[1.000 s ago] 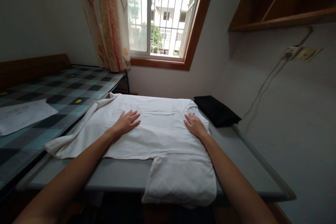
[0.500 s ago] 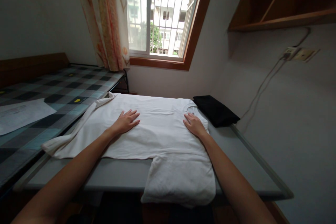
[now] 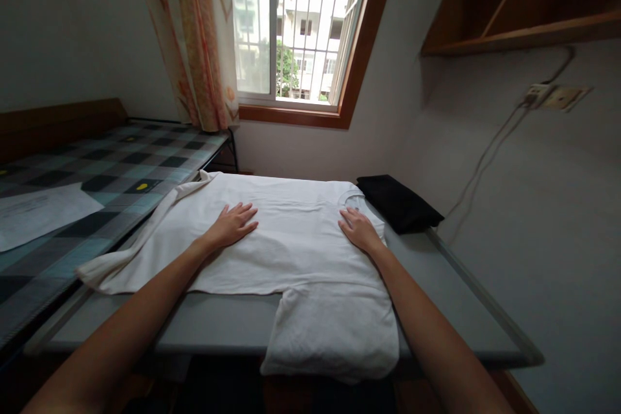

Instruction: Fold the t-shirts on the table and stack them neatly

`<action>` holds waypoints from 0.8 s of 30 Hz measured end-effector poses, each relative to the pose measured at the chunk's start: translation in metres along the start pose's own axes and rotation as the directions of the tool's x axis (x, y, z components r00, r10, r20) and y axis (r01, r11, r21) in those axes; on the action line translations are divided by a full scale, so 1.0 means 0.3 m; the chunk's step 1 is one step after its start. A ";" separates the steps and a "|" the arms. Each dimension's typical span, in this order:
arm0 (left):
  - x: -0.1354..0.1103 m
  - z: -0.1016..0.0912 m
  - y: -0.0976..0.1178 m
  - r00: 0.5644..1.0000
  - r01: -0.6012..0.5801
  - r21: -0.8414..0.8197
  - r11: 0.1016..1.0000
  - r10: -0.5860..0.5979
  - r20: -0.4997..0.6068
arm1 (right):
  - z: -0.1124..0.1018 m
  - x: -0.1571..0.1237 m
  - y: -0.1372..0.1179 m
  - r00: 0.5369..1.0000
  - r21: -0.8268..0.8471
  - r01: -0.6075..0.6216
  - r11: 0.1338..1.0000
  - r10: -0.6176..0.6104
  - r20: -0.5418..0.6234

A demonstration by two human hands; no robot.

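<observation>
A white T-shirt (image 3: 291,233) lies spread sideways on a grey table (image 3: 451,291), its collar to the right and its hem to the left. One sleeve hangs over the table's front edge, while the far side of the shirt shows no sleeve laid out. My left hand (image 3: 233,225) rests flat on the body of the shirt with its fingers spread. Near the collar, my right hand (image 3: 358,229) lies flat on the cloth, fingers stretched out. Neither hand grips the fabric. The hem at the left is rumpled and partly turned up.
Folded black cloth (image 3: 400,204) lies at the table's back right corner. To the left, a bed with a checked mattress (image 3: 160,162) adjoins the table and bears a sheet of paper (image 3: 48,210). A wooden shelf (image 3: 524,39) and a socket with cables (image 3: 538,96) are on the right wall.
</observation>
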State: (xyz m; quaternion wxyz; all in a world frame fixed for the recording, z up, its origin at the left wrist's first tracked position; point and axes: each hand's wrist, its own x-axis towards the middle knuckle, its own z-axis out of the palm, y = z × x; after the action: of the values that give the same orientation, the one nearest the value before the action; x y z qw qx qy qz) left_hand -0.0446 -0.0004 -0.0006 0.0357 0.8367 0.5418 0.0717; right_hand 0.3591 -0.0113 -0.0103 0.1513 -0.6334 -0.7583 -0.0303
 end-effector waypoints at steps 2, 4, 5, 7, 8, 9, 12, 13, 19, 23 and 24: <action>0.000 0.000 -0.001 1.000 0.000 0.002 1.000 0.000 -0.002 | -0.002 -0.001 -0.002 1.000 0.003 -0.002 1.000 0.002 -0.003; 0.001 0.002 -0.002 1.000 -0.002 0.006 1.000 0.002 -0.005 | -0.003 -0.001 -0.002 1.000 0.005 -0.005 1.000 0.005 -0.008; 0.001 0.002 -0.002 1.000 -0.003 0.007 1.000 0.003 -0.005 | -0.003 -0.001 -0.003 1.000 0.006 -0.005 1.000 0.005 -0.008; 0.001 0.003 -0.004 1.000 -0.002 0.007 1.000 0.002 -0.004 | -0.004 -0.001 -0.003 1.000 0.005 -0.002 1.000 0.002 -0.001; 0.001 0.003 -0.004 1.000 -0.001 0.006 1.000 0.001 -0.003 | -0.004 -0.001 -0.003 1.000 0.004 0.000 1.000 0.000 0.003; 0.002 0.003 -0.004 1.000 -0.001 0.006 1.000 0.001 -0.002 | -0.004 -0.001 -0.003 1.000 0.003 0.001 1.000 -0.001 0.007; 0.002 0.002 -0.003 1.000 -0.001 0.004 1.000 0.001 -0.003 | -0.004 0.000 -0.002 1.000 -0.001 0.000 1.000 0.000 0.009; 0.001 0.002 -0.002 1.000 -0.001 0.003 1.000 0.001 -0.004 | -0.004 0.000 -0.002 1.000 -0.001 -0.001 1.000 0.001 0.007; 0.002 0.005 -0.004 1.000 -0.001 0.007 1.000 0.001 -0.006 | 0.003 0.001 0.003 1.000 -0.004 0.003 1.000 -0.003 -0.003; 0.003 0.006 -0.005 1.000 0.001 -0.004 1.000 -0.001 -0.003 | 0.004 0.001 0.004 1.000 -0.006 0.000 1.000 0.000 -0.008; 0.002 0.006 -0.005 1.000 0.002 -0.005 1.000 -0.002 -0.002 | 0.003 0.001 0.003 1.000 -0.005 -0.001 1.000 0.001 -0.006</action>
State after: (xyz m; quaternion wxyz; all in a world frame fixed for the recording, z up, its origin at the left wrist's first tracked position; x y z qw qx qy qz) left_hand -0.0454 0.0010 -0.0026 0.0373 0.8359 0.5427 0.0739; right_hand 0.3598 -0.0108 -0.0112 0.1520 -0.6341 -0.7574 -0.0343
